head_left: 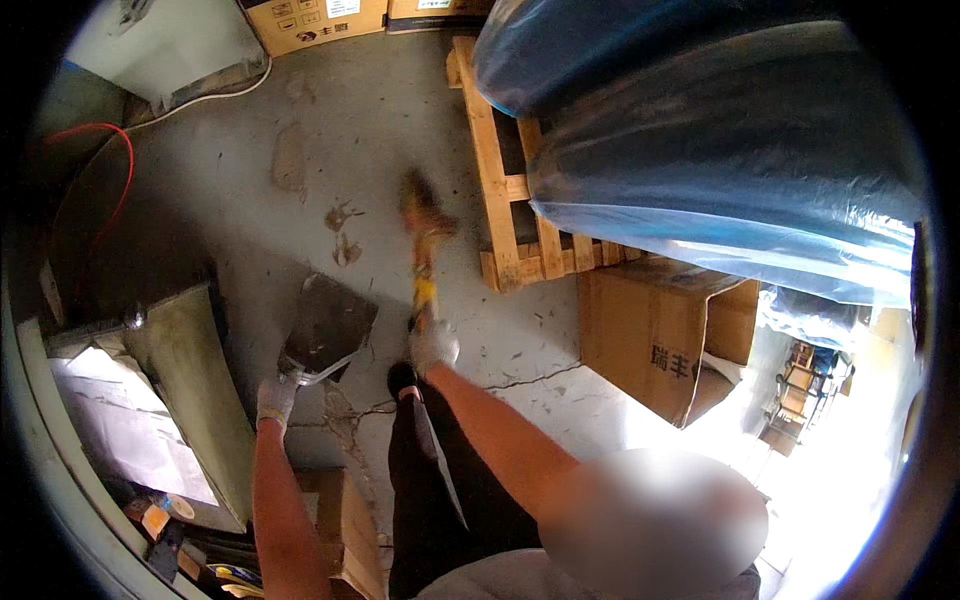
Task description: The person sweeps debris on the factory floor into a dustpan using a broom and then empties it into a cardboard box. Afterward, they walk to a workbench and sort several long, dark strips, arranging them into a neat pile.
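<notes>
My left hand, in a pale glove, is closed on the handle of a dark dustpan. The pan is low over the floor, its wide edge pointing away from me. In my right hand, also gloved, is a hand broom with a yellow and red handle. Motion smears the broom's dark far end, which points away from me, to the right of the pan. Brown debris lies on the grey floor between the pan and the broom's head.
To the right, a wooden pallet carries large plastic-wrapped dark goods. An open cardboard box stands beside it. Cartons line the far side. A red hose and a pale cable curve at the left. Another box is near my left arm.
</notes>
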### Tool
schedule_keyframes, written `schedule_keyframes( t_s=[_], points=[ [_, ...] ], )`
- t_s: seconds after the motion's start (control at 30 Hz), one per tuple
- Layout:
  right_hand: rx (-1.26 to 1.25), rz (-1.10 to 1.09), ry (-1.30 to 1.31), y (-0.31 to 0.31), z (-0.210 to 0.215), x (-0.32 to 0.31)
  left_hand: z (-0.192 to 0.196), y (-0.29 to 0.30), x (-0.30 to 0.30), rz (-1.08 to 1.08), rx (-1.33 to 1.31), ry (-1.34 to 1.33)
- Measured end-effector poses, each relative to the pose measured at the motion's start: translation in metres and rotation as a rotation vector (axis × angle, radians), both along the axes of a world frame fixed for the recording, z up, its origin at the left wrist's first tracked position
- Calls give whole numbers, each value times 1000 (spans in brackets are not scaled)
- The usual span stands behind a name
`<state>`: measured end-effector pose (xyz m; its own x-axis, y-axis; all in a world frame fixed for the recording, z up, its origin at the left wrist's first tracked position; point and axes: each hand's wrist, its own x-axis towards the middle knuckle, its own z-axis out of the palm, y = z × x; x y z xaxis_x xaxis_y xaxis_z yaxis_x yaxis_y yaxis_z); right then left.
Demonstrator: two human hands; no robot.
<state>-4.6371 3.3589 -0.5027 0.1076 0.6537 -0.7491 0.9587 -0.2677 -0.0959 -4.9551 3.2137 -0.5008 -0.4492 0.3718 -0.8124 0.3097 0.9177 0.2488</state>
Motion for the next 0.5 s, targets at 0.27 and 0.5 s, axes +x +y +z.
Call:
schedule_keyframes(
  t_s=[0.27,0.5],
  points=[
    [-389,204,566,-58,116,-29,-101,-170,-31,-349,198,94],
    [107,362,475,-19,55,3,-18,-150,-8,458,-79,-127]
  ],
)
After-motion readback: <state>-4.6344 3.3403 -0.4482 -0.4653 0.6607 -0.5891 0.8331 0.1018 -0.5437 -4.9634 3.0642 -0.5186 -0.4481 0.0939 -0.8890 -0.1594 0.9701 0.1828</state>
